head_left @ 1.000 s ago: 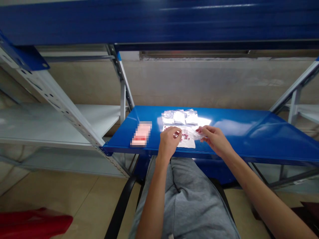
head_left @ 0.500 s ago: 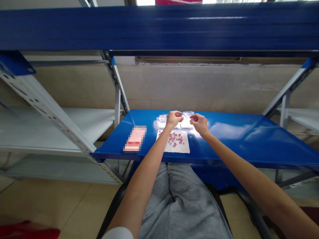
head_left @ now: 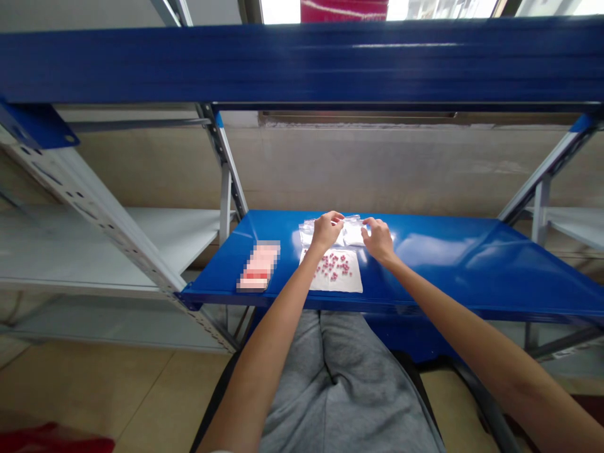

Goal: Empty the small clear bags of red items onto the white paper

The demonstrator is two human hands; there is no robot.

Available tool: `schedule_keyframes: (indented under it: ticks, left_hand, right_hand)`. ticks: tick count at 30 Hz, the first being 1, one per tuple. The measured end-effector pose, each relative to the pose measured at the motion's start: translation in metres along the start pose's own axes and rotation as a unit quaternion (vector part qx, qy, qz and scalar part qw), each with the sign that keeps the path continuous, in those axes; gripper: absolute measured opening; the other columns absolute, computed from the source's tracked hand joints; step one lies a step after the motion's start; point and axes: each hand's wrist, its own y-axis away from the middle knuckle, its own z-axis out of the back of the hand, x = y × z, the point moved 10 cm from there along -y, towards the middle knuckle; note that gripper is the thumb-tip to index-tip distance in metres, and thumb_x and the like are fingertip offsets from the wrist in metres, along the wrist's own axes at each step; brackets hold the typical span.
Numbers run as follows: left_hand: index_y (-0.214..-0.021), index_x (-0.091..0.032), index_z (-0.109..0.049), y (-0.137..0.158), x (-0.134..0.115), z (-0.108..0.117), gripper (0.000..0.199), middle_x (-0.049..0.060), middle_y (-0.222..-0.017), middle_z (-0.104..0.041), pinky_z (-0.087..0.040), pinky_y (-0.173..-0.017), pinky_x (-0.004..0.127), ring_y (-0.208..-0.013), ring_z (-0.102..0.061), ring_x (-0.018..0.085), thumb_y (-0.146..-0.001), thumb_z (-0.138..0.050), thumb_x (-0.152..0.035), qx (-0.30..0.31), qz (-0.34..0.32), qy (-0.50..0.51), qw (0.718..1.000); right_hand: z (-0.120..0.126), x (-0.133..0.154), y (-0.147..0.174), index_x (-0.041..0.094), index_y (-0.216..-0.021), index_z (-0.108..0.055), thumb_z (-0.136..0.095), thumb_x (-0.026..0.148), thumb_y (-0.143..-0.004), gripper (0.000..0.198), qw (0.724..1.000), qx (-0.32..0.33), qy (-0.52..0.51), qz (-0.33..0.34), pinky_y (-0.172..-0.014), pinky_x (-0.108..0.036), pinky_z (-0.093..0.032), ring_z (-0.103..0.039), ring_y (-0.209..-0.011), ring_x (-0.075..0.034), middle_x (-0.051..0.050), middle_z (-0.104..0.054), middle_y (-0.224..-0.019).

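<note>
Several clear plastic bags (head_left: 355, 234) with white inside lie toward the back of the blue table. My left hand (head_left: 327, 230) is over them, its fingers pinched at the upper edge of one bag. At that bag's right side is my right hand (head_left: 378, 239), with thumb and forefinger curved but apart. Its fingertips are close to the bag; whether they touch it is too small to tell. Nearer to me, a white cloth or sheet (head_left: 337, 286) lies flat, partly behind my left forearm. Many small pink-red beads or pieces (head_left: 334, 265) are scattered on it.
On the blue table (head_left: 438, 270), a blurred pink and white flat item (head_left: 258, 265) lies to the left. A blue beam (head_left: 302, 66) crosses above the table, and metal uprights (head_left: 99, 207) flank it. Grey shelves (head_left: 155, 236) stand to the left. A wall is behind.
The view has tilted up slightly. My right hand's fingers have spread a little and moved slightly away from my left. The pink-red pieces remain on the cloth.
</note>
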Motion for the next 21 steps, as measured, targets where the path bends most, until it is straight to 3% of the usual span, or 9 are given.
schedule_keyframes:
  ticks: [5,9,13,21]
  left_hand:
    - [-0.100,-0.019,-0.075,0.069,0.019,0.071,0.019,0.006,-0.092,-0.076,-0.051,-0.068,0.025,-0.073,-0.067,0.016,-0.089,-0.059,-0.021,-0.078,0.019,-0.015,0.997]
    - [-0.097,-0.019,-0.075,0.117,0.047,0.106,0.020,0.004,-0.078,-0.073,-0.049,-0.070,0.027,-0.070,-0.066,0.018,-0.089,-0.058,-0.026,-0.130,0.066,-0.053,0.988]
    - [-0.097,-0.020,-0.075,0.129,0.059,0.109,0.023,0.003,-0.074,-0.071,-0.048,-0.069,0.028,-0.068,-0.065,0.018,-0.092,-0.055,-0.031,-0.128,0.055,-0.070,0.988]
    - [-0.094,-0.020,-0.074,0.135,0.061,0.109,0.025,0.003,-0.071,-0.069,-0.046,-0.067,0.028,-0.068,-0.065,0.019,-0.094,-0.053,-0.033,-0.125,0.050,-0.069,0.989]
  right_hand:
    - [0.029,-0.029,0.046,0.013,-0.108,-0.067,-0.050,0.026,-0.089,0.029,0.997,-0.045,-0.060,-0.029,-0.087,-0.041,-0.049,-0.061,-0.088,-0.026,-0.017,-0.064,-0.106]
    - [0.046,-0.050,0.076,0.014,-0.104,-0.068,-0.050,0.027,-0.088,0.028,0.996,-0.058,-0.044,-0.055,-0.085,-0.042,-0.049,-0.061,-0.082,-0.026,-0.016,-0.065,-0.099]
    - [0.055,-0.061,0.086,0.014,-0.102,-0.069,-0.048,0.026,-0.087,0.028,0.996,-0.063,-0.011,-0.061,-0.086,-0.042,-0.047,-0.060,-0.084,-0.027,-0.015,-0.064,-0.097]
    - [0.043,-0.054,0.095,0.014,-0.097,-0.072,-0.048,0.023,-0.088,0.027,0.995,0.006,0.092,-0.025,-0.089,-0.040,-0.044,-0.056,-0.094,-0.030,-0.016,-0.062,-0.098]
